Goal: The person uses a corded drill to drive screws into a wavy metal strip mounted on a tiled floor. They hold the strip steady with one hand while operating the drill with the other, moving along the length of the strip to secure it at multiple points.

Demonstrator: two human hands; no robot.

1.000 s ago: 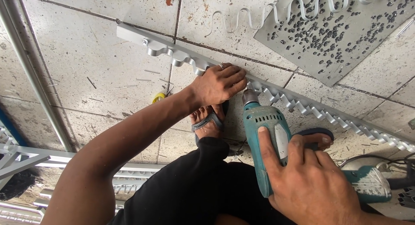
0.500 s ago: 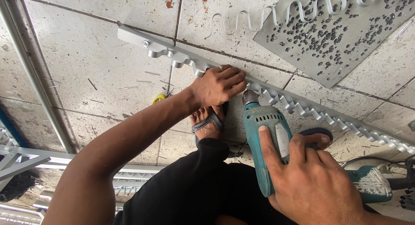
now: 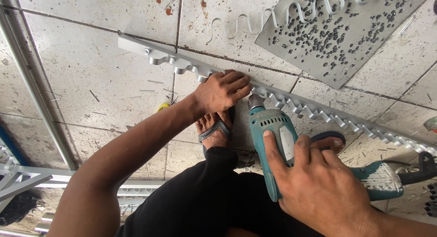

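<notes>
A long grey pole (image 3: pixel 32 86) borders the tiled floor (image 3: pixel 91 68) at far left, with open tile beyond it. The scalloped aluminium strip (image 3: pixel 159 57) runs diagonally across, pale and wavy-edged. The left hand (image 3: pixel 223 89) presses flat on it, fingers spread, gripping nothing. Just beside, the right hand (image 3: pixel 318 187) is wrapped around a teal drill (image 3: pixel 273 132), its nose at the strip. A perforated metal sheet (image 3: pixel 327 32) crowds the upper right.
</notes>
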